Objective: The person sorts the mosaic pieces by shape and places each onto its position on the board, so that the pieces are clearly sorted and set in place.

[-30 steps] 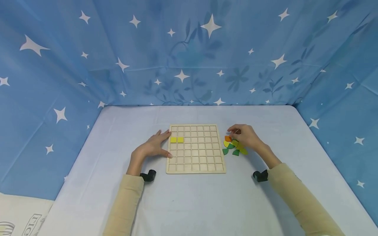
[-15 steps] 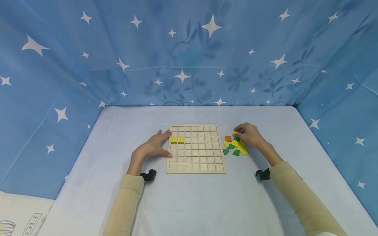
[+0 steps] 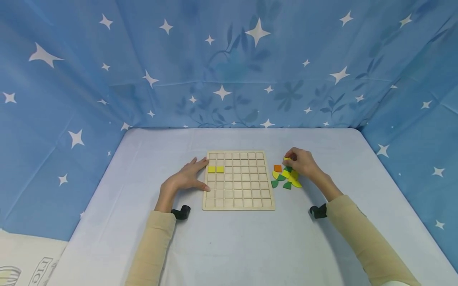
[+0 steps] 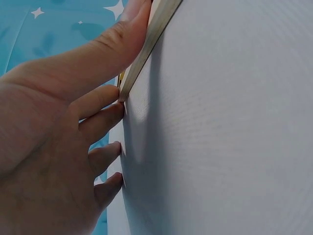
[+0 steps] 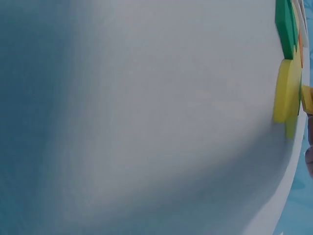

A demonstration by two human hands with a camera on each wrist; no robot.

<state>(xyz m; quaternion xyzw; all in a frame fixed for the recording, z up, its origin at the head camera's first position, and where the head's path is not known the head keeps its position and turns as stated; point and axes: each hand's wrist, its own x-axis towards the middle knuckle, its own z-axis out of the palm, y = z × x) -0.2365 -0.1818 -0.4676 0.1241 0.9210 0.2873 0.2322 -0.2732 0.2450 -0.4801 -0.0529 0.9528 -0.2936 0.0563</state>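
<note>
A wooden grid board (image 3: 237,206) lies flat, with two yellow square tiles (image 3: 216,169) side by side near its left edge. My left hand (image 3: 187,176) is spread at that edge, thumb and fingertips touching the board; in the left wrist view the thumb (image 4: 93,56) rests along the rim. At the far side of a small heap of pieces right of the board, my right hand (image 3: 301,162) pinches a yellow piece (image 3: 287,159). Its exact shape is partly hidden by the fingers. In the right wrist view, that yellow piece (image 5: 307,100) shows beside the fingertips (image 5: 310,155).
The heap holds an orange square tile (image 3: 277,168), green quarter-round pieces (image 3: 287,185) and yellow rounded pieces (image 3: 296,183), some overlapping. A white cloth (image 3: 232,246) covers the table. A blue star-patterned curtain (image 3: 179,59) stands behind and at both sides.
My right hand has moved right from above the orange tile to the far side of the heap, where it now pinches a yellow piece. The left hand has stayed at the board.
</note>
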